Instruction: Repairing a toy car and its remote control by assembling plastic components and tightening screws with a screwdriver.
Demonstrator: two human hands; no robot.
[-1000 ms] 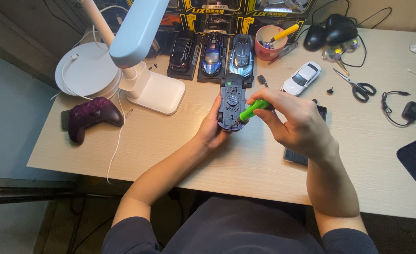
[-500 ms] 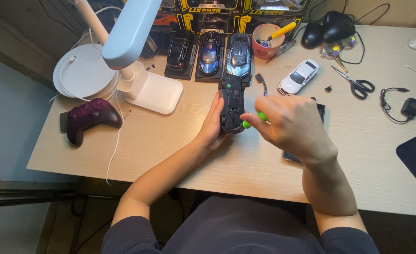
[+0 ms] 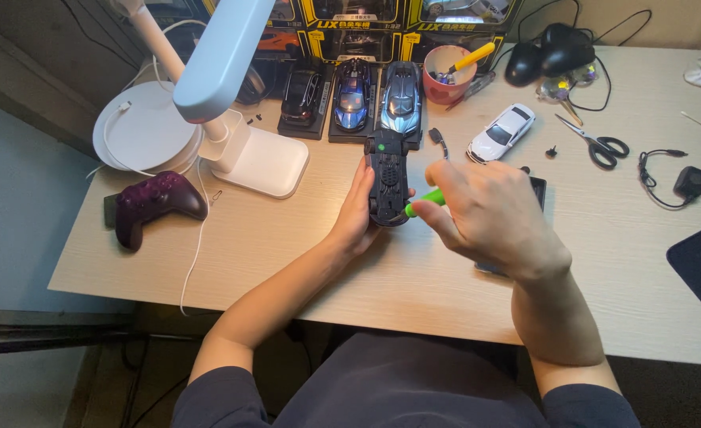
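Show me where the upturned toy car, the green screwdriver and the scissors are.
upturned toy car (image 3: 387,170), head view, middle of its black underside.
green screwdriver (image 3: 423,202), head view, exposed green handle.
scissors (image 3: 601,147), head view, near the black handles.

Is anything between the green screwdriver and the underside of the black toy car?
Nothing visible. The right hand holds the green screwdriver with its tip at the black toy car, which the left hand steadies underside up.

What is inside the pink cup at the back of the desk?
The pink cup holds a yellow-handled tool leaning out over the rim, plus small dark bits. What lies deeper is hidden by the wall.
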